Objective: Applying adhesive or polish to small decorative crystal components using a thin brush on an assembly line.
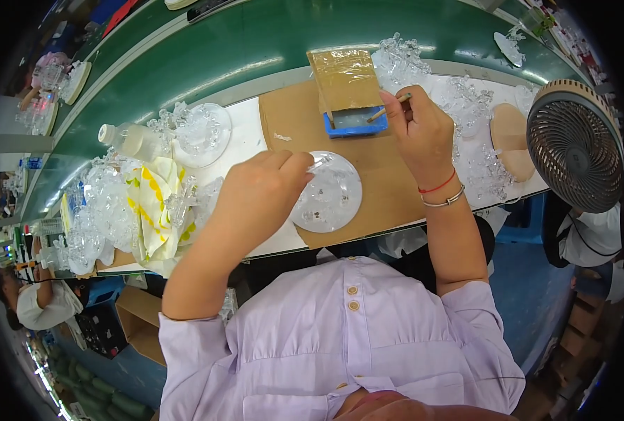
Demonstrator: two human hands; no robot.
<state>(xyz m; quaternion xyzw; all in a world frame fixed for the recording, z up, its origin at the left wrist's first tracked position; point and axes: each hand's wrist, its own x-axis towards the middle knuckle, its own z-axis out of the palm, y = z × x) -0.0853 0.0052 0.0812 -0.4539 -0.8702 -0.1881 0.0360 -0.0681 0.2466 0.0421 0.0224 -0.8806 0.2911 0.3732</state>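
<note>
My right hand (424, 130) is closed around a thin brown stick (389, 111), its lower end reaching into a shallow blue tray (357, 132). A flap of tape-covered cardboard (345, 77) stands over the tray's far side. My left hand (266, 189) pinches a small clear plastic piece (319, 165) above a round whitish plate (340, 217). Several small specks or parts show on that plate; they are too small to name. Both plate and tray sit on a brown cardboard sheet (389, 179). A second short stick (330, 121) leans at the tray's left end.
Clear plastic pieces (109, 196) are heaped at the left, beside a yellow-and-white bag (158, 217), a bottle (126, 140) and a round plate (210, 130). More clear pieces (466, 105) lie at the right, near a round fan (575, 147). A green surface (277, 52) runs behind.
</note>
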